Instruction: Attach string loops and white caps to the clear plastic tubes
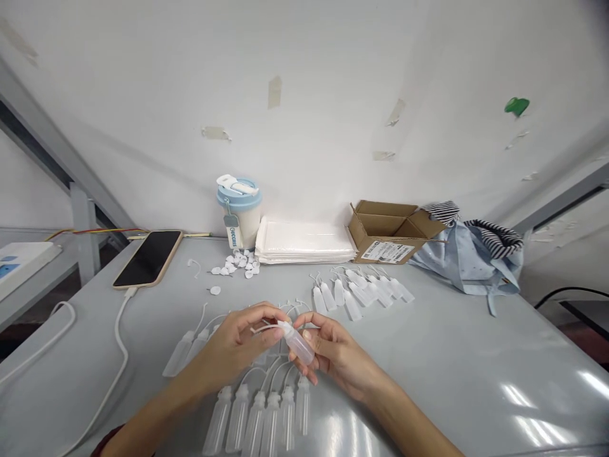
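A small translucent bottle with a white cap and thin tube is held tilted between both hands. My left hand pinches its cap end, with the tube sticking out to the left. My right hand holds the bottle's body between thumb and fingers. Below the hands lies a row of similar bottles with curved tubes. More tubed bottles lie left of and partly behind my left hand. Farther back on the right is a group of bottles with thin tubes.
White round pieces lie near a blue-lidded cup. Behind stand a stack of white packets, an open cardboard box and a light blue bag. A phone with a white cable lies left on the grey table.
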{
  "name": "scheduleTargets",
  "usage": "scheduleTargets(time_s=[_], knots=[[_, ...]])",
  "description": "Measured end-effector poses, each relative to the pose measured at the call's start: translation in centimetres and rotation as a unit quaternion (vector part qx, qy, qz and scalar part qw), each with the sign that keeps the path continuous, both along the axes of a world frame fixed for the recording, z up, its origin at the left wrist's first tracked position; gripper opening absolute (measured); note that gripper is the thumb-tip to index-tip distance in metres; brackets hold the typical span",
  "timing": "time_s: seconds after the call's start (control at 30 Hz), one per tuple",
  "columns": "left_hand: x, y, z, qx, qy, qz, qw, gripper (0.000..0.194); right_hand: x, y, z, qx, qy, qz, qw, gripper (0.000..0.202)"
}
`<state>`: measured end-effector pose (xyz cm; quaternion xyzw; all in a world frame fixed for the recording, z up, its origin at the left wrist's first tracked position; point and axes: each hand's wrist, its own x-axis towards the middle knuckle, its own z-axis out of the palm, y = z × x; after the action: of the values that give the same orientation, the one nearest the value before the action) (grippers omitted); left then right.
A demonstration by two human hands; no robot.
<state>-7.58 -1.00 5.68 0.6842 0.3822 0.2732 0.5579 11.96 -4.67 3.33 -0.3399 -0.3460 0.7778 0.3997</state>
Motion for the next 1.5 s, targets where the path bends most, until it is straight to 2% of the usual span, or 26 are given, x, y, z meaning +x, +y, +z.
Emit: scheduleTargets(time_s=[0.43,0.6,0.83,1.03,1.17,1.37,1.43,1.5], knots=[[0.8,-0.4,-0.1,0.002,0.013,0.056,0.998,0.018,-0.4,-0.2,0.4,0.091,-0.137,-0.035,0.986,0.037],[0.6,-0.5,-0.3,0.027,0.004,0.021,0.999,0.016,-0.6,-0.5,0.5,0.105,-0.171,-0.029,0.979,0.035],[0.8,-0.6,-0.4,0.092,0.030,-0.021,0.995,0.013,-0.9,-0.7,0.7,0.036,-0.133,-0.018,0.990,0.028],[1.0,-1.0,-0.2,0.076,0.089,-0.009,0.993,0.021,-1.0,-0.8,0.8,0.037,-0.131,-0.015,0.991,0.024],[1.0,-1.3,-0.6,0.087,0.122,-0.032,0.988,0.019,-1.1,-1.0,0.5,0.051,-0.178,-0.042,0.982,0.017],[1.0,-1.9,-0.9,0.176,0.059,-0.064,0.981,0.008,-1.1,-1.1,0.8,-0.040,-0.183,-0.057,0.981,0.016],[1.0,-1.9,-0.8,0.163,0.056,-0.060,0.983,0.008,-1.1,-1.2,1.1,-0.028,-0.185,-0.057,0.981,0.018],[1.1,-1.9,-0.6,0.123,0.075,-0.048,0.988,0.008,-1.1,-1.2,1.2,0.018,-0.209,-0.062,0.976,0.019]])
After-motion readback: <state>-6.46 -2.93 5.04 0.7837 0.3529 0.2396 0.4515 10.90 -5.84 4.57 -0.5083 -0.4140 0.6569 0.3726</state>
